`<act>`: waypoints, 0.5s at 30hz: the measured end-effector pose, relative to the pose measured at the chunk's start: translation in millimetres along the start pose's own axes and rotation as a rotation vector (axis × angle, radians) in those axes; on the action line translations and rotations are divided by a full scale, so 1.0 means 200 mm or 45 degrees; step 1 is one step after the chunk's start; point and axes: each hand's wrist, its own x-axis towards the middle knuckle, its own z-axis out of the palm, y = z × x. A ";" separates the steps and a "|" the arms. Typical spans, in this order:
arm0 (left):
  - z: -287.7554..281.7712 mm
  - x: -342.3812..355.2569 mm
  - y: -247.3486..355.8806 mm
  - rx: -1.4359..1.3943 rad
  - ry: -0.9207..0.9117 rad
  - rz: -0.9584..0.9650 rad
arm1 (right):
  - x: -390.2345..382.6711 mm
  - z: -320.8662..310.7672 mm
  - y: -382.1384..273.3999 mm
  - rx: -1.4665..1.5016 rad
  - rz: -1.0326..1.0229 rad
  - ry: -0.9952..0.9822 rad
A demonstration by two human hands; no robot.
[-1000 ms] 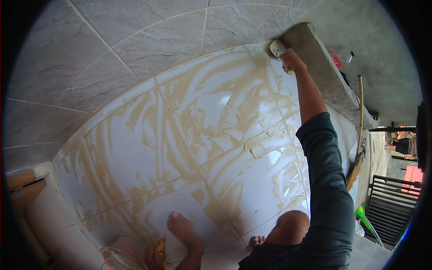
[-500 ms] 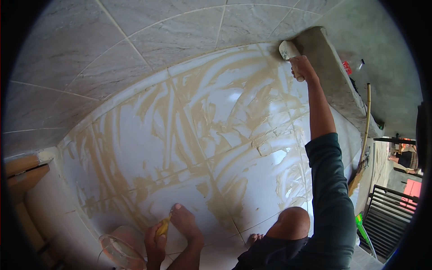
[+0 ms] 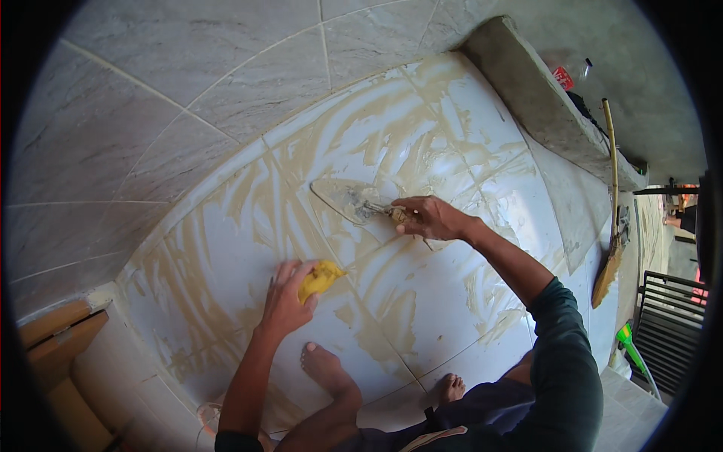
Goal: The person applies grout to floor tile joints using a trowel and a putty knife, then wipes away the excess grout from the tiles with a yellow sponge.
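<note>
The trowel (image 3: 337, 197) lies out ahead of me over the middle of the smeared floor, its pointed blade toward my left. My right hand (image 3: 434, 218) is curled round the end of its handle (image 3: 399, 216); whether the blade touches the tiles, I cannot tell. I judge the blade thin and stiff, the whole tool fairly light but heavier toward the metal. The grip is the place to hold it, since the blade looks coated and would likely be slick.

Nearer me and to the left, my left hand (image 3: 288, 292) has its fingers closed about a yellow sponge (image 3: 321, 280). It should be soft and light, squashing easily, best taken round its body; if wet, it may slide a little.

Tan paste (image 3: 384, 328) streaks the white tiles (image 3: 444, 324) around both, probably slippery underfoot. My left foot (image 3: 324, 367) is planted just below the sponge, limiting room there, and my right foot (image 3: 452, 388) is off to the right. A bucket (image 3: 207, 414) shows partly beside my left forearm. Farther out, the grey wall (image 3: 256, 68) bounds the far side, while a concrete ledge (image 3: 520, 90) and a pole (image 3: 611, 143) hem in the right.
</note>
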 end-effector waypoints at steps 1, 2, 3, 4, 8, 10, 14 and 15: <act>-0.06 0.09 0.02 0.022 -0.007 0.006 | 0.02 -0.04 0.02 0.060 0.101 -0.047; -0.13 0.17 0.03 0.093 0.120 0.086 | 0.06 -0.08 0.06 0.076 0.091 -0.031; -0.21 0.27 0.05 0.161 0.241 0.174 | 0.10 -0.13 0.13 0.057 0.106 0.177; -0.33 0.39 0.09 0.278 0.369 0.317 | 0.14 -0.19 0.22 0.028 0.128 0.386; -1.12 1.04 0.47 1.211 1.284 0.898 | 0.47 -0.46 0.85 -0.624 0.200 0.873; -1.53 1.24 0.59 1.624 1.506 0.855 | 0.71 -0.49 0.76 -0.526 0.425 0.915; -1.58 1.36 0.62 2.213 1.752 0.681 | 1.00 -0.70 0.89 -0.433 0.717 1.004; -1.56 1.36 0.61 2.243 1.711 0.671 | 1.06 -0.71 0.87 -0.334 0.757 0.994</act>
